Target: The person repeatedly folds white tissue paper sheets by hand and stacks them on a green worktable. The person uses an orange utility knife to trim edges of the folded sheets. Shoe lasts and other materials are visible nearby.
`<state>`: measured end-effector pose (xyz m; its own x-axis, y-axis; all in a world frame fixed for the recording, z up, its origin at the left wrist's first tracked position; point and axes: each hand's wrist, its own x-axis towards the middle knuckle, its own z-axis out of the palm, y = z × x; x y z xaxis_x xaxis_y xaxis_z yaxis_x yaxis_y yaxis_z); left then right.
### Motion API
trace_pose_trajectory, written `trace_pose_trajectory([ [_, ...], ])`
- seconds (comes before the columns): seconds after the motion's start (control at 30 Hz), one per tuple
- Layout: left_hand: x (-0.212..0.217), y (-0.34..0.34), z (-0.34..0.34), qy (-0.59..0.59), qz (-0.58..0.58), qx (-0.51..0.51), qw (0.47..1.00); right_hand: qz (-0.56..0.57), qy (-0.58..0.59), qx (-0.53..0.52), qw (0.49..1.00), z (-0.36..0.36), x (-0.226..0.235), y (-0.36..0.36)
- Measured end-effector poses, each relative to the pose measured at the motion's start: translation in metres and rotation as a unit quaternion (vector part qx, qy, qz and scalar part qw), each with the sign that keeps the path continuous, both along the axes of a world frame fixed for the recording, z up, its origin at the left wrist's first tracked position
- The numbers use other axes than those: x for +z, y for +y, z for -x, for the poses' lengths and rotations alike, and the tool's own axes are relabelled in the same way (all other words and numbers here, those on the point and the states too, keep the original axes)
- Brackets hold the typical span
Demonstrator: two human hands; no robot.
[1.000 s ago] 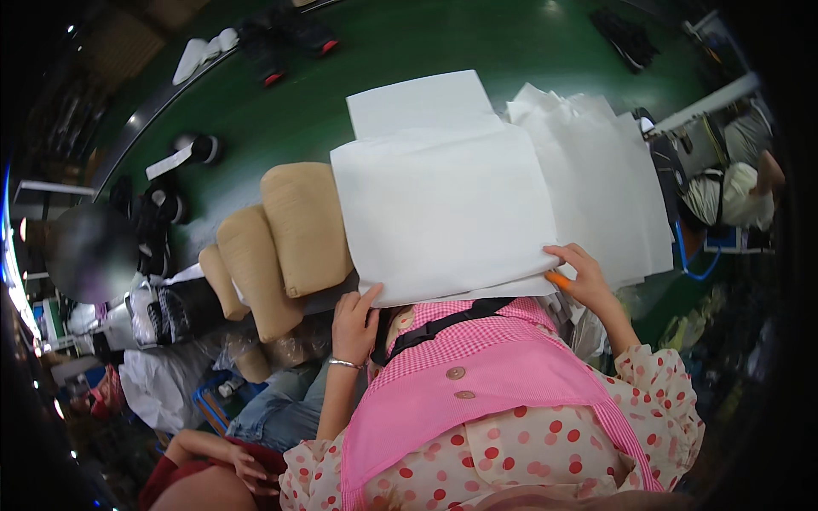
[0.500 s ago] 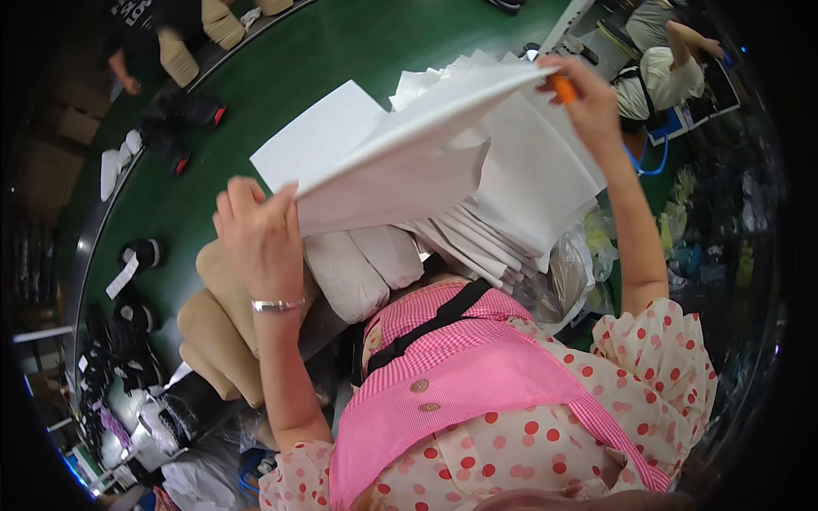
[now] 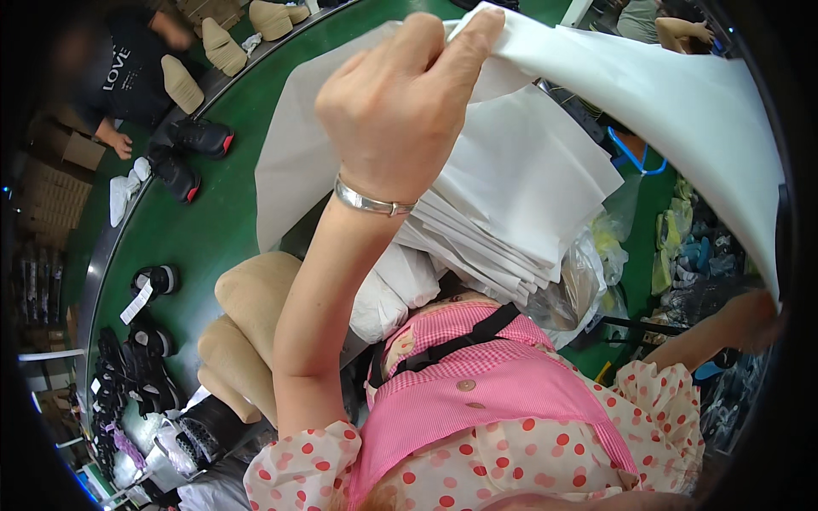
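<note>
My left hand [image 3: 396, 115] is raised in front of me, its thumb and fingers pinched on the edge of a large white paper sheet [image 3: 656, 85]. The sheet stretches across to the right, where its far end reaches my right hand [image 3: 754, 322]. That hand is dark and partly cut off at the picture's rim, but the taut sheet ends in it. Below lies a fanned stack of white paper sheets [image 3: 520, 162]. A white wrapped bundle [image 3: 396, 289] sits close to my apron, partly behind my left forearm. Beside it are several beige rounded forms [image 3: 251, 294].
A green table [image 3: 230, 204] with a curved metal edge carries black shoes [image 3: 200, 136] at the far left. Clear plastic bags [image 3: 584, 272] hang right of the stack. Another person [image 3: 128, 68] stands across the table. More shoes [image 3: 145, 366] lie at the left.
My left hand has risen and moved right with the sheet's edge. My right hand has swung down to the far right, drawing the sheet across.
</note>
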<state>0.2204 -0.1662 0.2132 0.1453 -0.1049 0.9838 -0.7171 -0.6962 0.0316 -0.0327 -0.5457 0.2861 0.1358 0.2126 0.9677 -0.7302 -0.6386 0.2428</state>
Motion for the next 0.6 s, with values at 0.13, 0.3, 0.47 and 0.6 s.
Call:
trace_pose_trajectory([
  [0.13,-0.035,-0.003,-0.005,0.086,-0.044,-0.017,0.995,-0.157,0.196,0.396,0.883,-0.003,-0.042,0.021],
  [0.3,-0.113,-0.001,-0.004,0.222,-0.17,0.015,0.96,-0.318,0.325,0.377,0.806,-0.033,-0.16,0.03],
  [0.47,-0.219,0.009,0.006,0.303,-0.236,-0.006,0.923,-0.451,0.472,0.375,0.658,-0.011,-0.274,0.046],
  [0.6,-0.265,0.007,0.027,0.371,-0.25,-0.002,0.894,-0.53,0.542,0.367,0.539,0.002,-0.306,0.056],
])
